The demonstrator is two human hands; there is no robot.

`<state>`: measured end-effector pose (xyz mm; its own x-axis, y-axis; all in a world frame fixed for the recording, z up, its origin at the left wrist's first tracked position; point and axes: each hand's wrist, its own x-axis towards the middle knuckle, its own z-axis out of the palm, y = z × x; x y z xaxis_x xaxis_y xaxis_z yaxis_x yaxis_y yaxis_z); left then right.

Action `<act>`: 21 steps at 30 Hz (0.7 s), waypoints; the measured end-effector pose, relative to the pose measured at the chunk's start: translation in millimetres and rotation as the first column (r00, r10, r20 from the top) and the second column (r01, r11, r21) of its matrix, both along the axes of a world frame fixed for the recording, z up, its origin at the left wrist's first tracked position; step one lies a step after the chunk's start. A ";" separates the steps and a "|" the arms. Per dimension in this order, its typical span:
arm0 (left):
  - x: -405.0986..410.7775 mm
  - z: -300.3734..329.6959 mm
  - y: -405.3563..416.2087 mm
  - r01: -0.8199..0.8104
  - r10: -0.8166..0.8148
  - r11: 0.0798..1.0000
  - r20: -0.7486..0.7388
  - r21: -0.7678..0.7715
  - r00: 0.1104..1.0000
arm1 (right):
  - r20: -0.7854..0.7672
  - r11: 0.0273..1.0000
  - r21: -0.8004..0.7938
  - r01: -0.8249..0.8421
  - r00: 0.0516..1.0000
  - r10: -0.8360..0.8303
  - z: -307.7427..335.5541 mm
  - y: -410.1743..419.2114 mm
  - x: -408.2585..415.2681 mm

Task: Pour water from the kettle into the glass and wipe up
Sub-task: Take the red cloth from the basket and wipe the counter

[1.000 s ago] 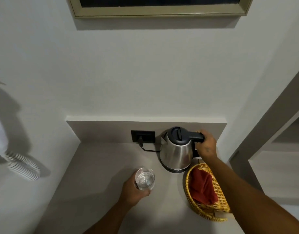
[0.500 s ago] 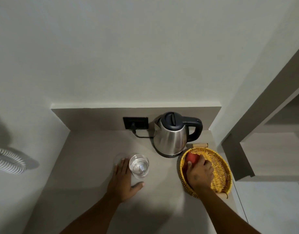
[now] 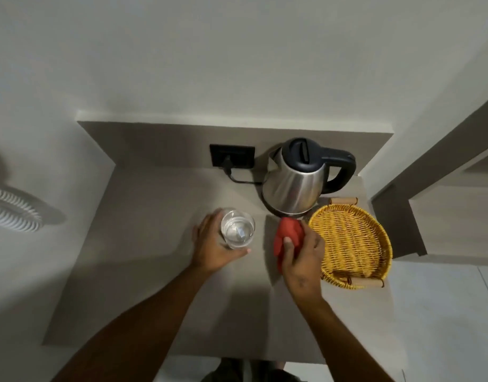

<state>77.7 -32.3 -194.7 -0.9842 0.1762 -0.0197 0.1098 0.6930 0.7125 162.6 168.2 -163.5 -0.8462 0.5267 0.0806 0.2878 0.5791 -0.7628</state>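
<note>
A steel kettle (image 3: pixel 295 183) with a black lid and handle stands on its base at the back of the grey counter (image 3: pixel 154 285). In front of it, to the left, a clear glass (image 3: pixel 237 227) holds water; my left hand (image 3: pixel 213 244) wraps around its left side. My right hand (image 3: pixel 302 260) grips a red cloth (image 3: pixel 288 234), held just above the counter between the glass and the wicker basket.
An empty yellow wicker basket (image 3: pixel 353 244) with wooden handles sits at the counter's right edge. A black wall socket (image 3: pixel 231 155) with the kettle's cord is behind the glass. A white coiled cord (image 3: pixel 11 210) hangs on the left wall.
My right hand left the kettle handle, took the red cloth out of the basket and brought it left over the counter. My left hand closed around the glass again.
</note>
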 end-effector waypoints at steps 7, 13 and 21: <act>-18.2 16.3 -2.1 -0.009 0.009 1.000 0.031 0.023 0.999 | 0.345 0.974 0.171 -0.147 0.935 0.080 -40.9 -40.3 0.3; -46.2 65.6 -60.1 -0.172 0.171 0.985 -0.028 -0.027 0.985 | 0.345 0.904 0.263 -0.338 0.908 0.239 -35.1 -101.9 -78.9; -51.2 88.2 -101.0 -0.169 0.168 0.985 -0.047 -0.019 0.985 | 0.400 0.763 0.228 -0.605 0.772 0.493 -50.8 -87.0 55.1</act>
<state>26.5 -133.3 -106.5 -0.9997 0.0076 0.0229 0.0213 0.7202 0.6934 217.7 81.2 -214.3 -0.9879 -0.0491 -0.1472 0.0191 0.9028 -0.4297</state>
